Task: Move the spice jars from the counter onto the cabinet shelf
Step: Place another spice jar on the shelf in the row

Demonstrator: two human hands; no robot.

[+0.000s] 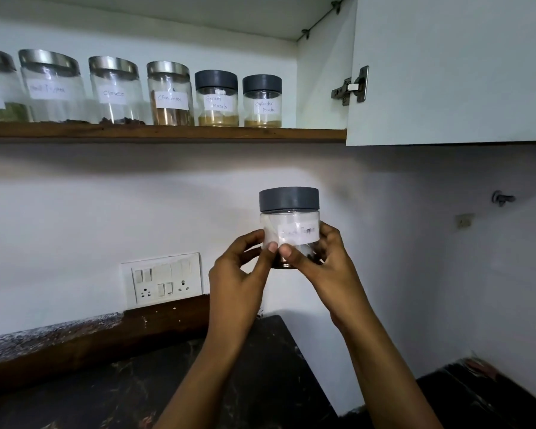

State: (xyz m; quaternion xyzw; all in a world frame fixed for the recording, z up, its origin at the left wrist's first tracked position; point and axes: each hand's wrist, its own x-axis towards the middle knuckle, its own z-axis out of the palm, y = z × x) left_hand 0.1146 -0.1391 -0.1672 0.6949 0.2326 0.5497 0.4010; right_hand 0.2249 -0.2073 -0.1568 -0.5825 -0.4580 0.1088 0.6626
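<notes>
— Where's the jar (289, 226) now?

— In both my hands, well above the counter (260, 382) and below the shelf (167, 131). My left hand (239, 274) is clamped on its lower left side and my right hand (325, 267) on the lower right, thumbs meeting at the front under the label. It stands upright, grey lid on top.

— And where does it go?

— Up and a little to the left. Six jars already stand in a row on the shelf, and the last one, the coriander jar (262, 102), leaves a bare stretch of board between itself and the cabinet wall (319, 88). That gap lies almost straight above my hands.

— Which hand leads?

— Neither is clearly nearer, I'd judge. The open door (446, 72) hangs just right of the gap, so I'd keep the jar vertical and lift it clear of the shelf's front edge before pushing in.
</notes>
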